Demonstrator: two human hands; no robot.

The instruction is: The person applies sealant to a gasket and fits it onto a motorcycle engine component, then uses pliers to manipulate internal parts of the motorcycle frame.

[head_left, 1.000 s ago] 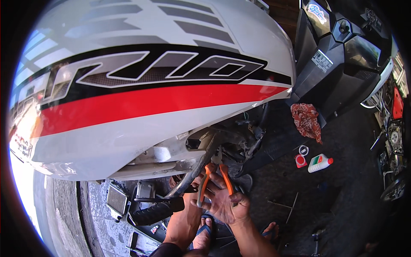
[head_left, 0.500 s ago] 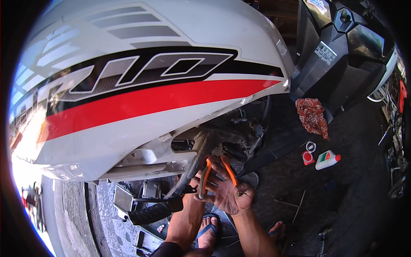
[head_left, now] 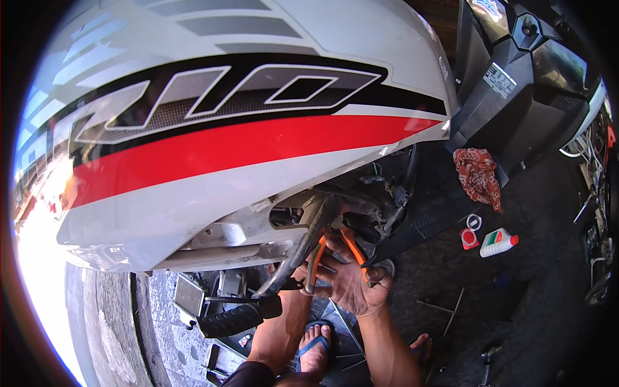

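My right hand (head_left: 356, 289) is turned palm up below the scooter's white, red and black side panel (head_left: 258, 158). It holds pliers with orange and grey handles (head_left: 354, 246); the handles are spread, one by the thumb and the other against the fingers. The jaws point up into the dark space beneath the panel, where their tips are hard to make out. My left forearm (head_left: 282, 330) reaches up behind a black rubber footrest (head_left: 233, 318) and a dirty metal frame tube (head_left: 298, 257). These parts hide most of the left hand and its fingers.
A dark scooter body (head_left: 503, 90) stands at the upper right. Near it lie a red patterned cloth (head_left: 477, 177), a red-capped white bottle (head_left: 498, 243) and a small red container (head_left: 469, 238). A long-handled metal tool (head_left: 446, 311) is on the floor. Metal parts (head_left: 191, 293) lie at lower left.
The view has shifted slightly, so the scooter and the floor things sit a little differently in it. My right hand still grips the pliers, with the handles still spread.
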